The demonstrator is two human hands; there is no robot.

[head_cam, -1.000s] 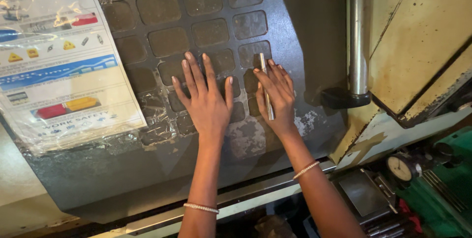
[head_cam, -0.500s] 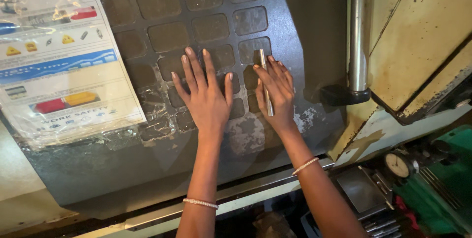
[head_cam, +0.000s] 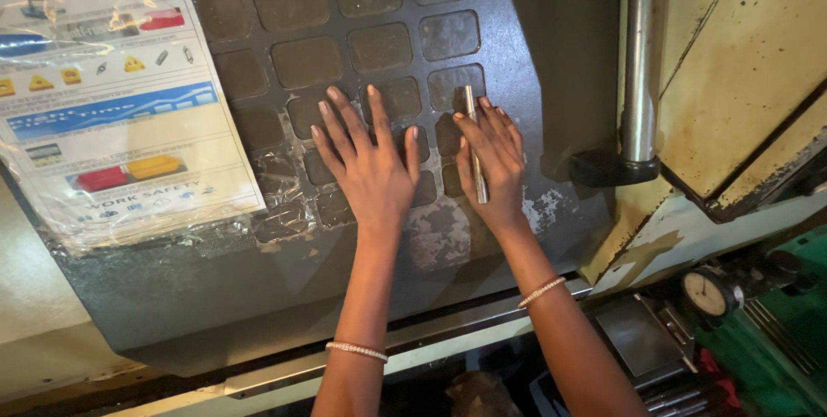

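Pinned under the right hand is a thin metal rod: it lies along the back of the fingers, and I cannot tell whether a thumb or the fingers clamp it, only that it sits against the hand and does not fall. Its far end pokes out past the fingertips over one of the square keys. That hand is pressed flat to the dark panel, fingers close together. Just to its left, the left hand lies spread and flat on the same panel, holding nothing, its fingers fanned over the keys in the middle rows.

Nearest of all, both wrists carry a thin bead bracelet. To the right of the forearms, low in the view, sits a round dial gauge among green machine parts.

Farther out, the panel's near edge shows worn, peeling film and pale scuffed patches beside the right wrist. Left of the hands, a plastic-wrapped poster with coloured pictures is stuck over the panel's left part.

Farthest, a steel handle bar runs up the right side beside a cream, rust-speckled door.

As to progress, both palms are planted on the panel and the rod is in hand; nothing shows whether any key has been pressed.
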